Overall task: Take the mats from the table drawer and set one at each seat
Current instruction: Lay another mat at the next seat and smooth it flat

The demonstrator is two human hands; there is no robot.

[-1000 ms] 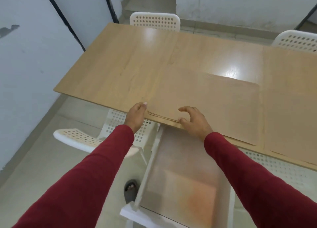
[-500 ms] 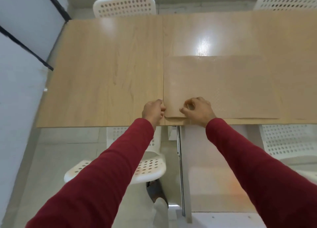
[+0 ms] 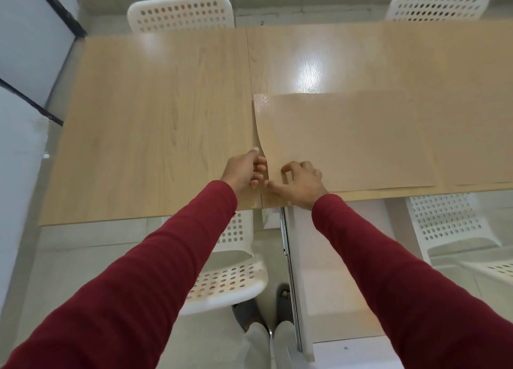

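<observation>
You are separating the top mat (image 3: pixel 347 138) from the stack at centre frame, above the open drawer (image 3: pixel 327 271). Your left hand (image 3: pixel 244 174) pinches its raised left edge; your right hand (image 3: pixel 301 184), fingers curled, pins the stack. Next, peel it free toward the left seat.

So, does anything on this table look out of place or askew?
Only small things. The top mat of the stack is curled up at its near left edge, where the left hand pinches it; the right hand rests on the stack. The drawer under the table stands open.
</observation>
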